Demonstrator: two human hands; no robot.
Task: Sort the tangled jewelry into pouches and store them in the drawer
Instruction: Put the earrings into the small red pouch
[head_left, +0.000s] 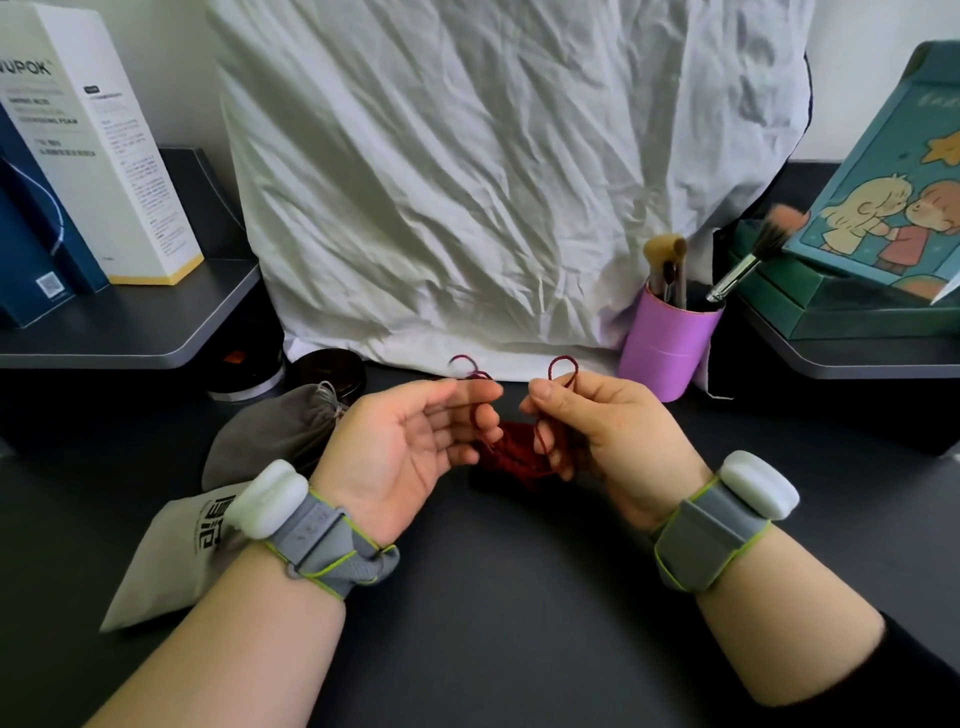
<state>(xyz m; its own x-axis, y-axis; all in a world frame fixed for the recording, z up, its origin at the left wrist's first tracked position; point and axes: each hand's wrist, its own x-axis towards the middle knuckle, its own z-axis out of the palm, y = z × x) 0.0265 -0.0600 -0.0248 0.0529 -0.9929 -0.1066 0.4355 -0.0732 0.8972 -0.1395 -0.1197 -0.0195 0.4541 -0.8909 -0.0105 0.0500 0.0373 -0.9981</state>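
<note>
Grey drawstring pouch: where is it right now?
In the head view, the grey drawstring pouch lies on the dark desk, just beyond the left hand, behind the white pouch.

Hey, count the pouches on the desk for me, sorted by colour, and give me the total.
Dark red pouch: 1
Grey pouch: 1
White pouch: 1
Total: 3

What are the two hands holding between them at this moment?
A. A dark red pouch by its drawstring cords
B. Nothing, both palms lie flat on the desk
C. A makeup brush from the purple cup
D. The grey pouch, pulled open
A: the left hand and right hand each pinch a dark red cord loop, with the red pouch hanging between them above the desk.
</note>
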